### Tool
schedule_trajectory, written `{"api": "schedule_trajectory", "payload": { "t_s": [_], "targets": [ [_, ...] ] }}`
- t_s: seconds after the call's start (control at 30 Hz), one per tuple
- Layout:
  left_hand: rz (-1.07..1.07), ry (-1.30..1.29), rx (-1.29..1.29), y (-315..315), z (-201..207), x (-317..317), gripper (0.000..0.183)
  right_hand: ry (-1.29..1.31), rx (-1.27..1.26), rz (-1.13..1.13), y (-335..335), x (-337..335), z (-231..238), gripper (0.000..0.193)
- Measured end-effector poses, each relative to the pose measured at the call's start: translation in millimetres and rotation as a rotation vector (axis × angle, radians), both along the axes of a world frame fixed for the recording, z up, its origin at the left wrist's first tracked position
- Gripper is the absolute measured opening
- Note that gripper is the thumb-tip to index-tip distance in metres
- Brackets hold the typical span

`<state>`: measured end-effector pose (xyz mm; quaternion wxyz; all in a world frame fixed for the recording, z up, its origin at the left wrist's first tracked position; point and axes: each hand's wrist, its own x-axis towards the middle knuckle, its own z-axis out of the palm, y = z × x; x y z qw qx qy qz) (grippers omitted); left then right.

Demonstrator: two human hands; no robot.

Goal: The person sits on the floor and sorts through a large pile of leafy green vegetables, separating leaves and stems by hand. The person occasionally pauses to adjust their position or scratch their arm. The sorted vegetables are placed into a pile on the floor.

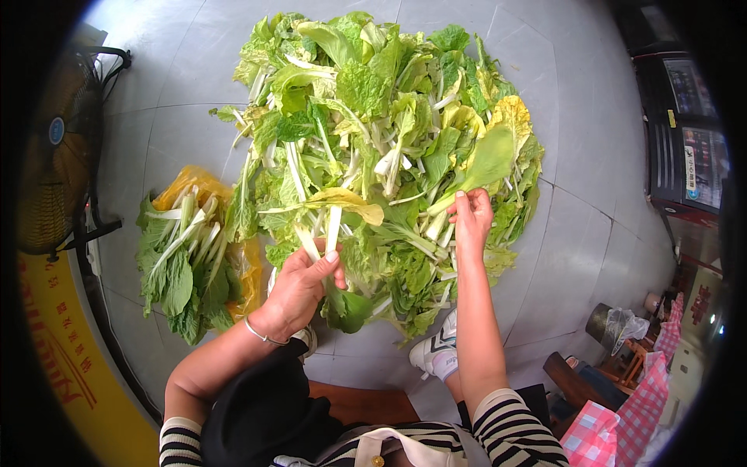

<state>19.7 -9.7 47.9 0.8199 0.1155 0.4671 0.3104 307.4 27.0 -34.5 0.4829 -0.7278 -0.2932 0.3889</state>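
A broad heap of leafy greens (373, 117) with white stalks and some yellowed leaves covers the floor in front of me. My left hand (299, 288) is closed round a few white-stalked leaves (333, 227), their stalk ends pointing up and a green blade hanging below the fingers. Over the right side of the heap, my right hand (471, 216) pinches the pale stalk of a single green leaf (492, 159), whose blade points up and away. Left of the heap, a bundle of greens (180, 265) lies on an orange plastic bag (194, 187).
A black floor fan (58, 148) stands at the far left, above a yellow printed panel (85, 366). My white shoes (436, 348) are at the heap's near edge. On the right are a dark glass-fronted cabinet (689, 132), a bin with a clear bag (618, 327) and pink checked cloths (595, 436).
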Motion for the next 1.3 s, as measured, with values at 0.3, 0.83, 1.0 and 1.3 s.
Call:
{"api": "schedule_trajectory", "payload": {
  "t_s": [0.3,0.83,1.0,1.3],
  "targets": [
    [0.072,-0.087,-0.136,6,2,0,0.022,-0.591,0.61,0.617,-20,-60,57,0.025],
    [-0.303,1.634,0.971,26,29,-136,0.039,-0.588,0.408,0.925,-38,-92,54,0.027],
    [-0.654,1.93,0.536,-6,-49,-195,0.054,-0.582,0.054,0.621,-46,-36,9,0.034],
    [-0.43,2.11,0.78,-19,-66,-168,0.074,0.134,-0.389,-0.049,45,-5,-58,0.085]
  ]
}}
